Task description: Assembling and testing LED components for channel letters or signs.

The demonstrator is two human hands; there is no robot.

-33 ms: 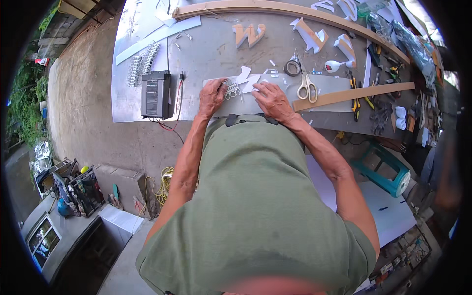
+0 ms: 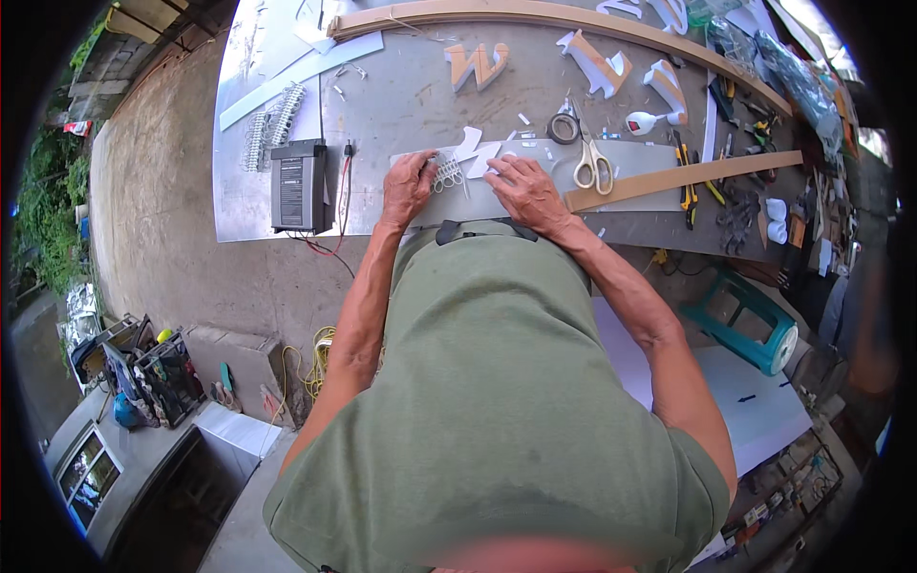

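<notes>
My left hand (image 2: 409, 188), fingers curled, grips the end of a short string of small white wired modules (image 2: 448, 174). My right hand (image 2: 528, 194) is bent with its fingertips closed at the edge of a flat white cut-out piece (image 2: 482, 157). Just beyond it lies a second white cut-out (image 2: 467, 140). Both hands rest over a grey flat sheet (image 2: 630, 158) at the table's near edge. Right of my right hand are white-handled scissors (image 2: 593, 170) and a black tape roll (image 2: 563, 128).
A black power unit (image 2: 298, 186) with leads stands left, below coiled module strings (image 2: 277, 122). Brown-faced letter shapes (image 2: 475, 67) lie farther back, before a long brown strip (image 2: 535, 14). Another brown strip (image 2: 683, 181), pliers and cutters lie right. A teal stool (image 2: 740, 320) stands below.
The whole view has shifted very slightly. Both hands keep the same place and pose on the table.
</notes>
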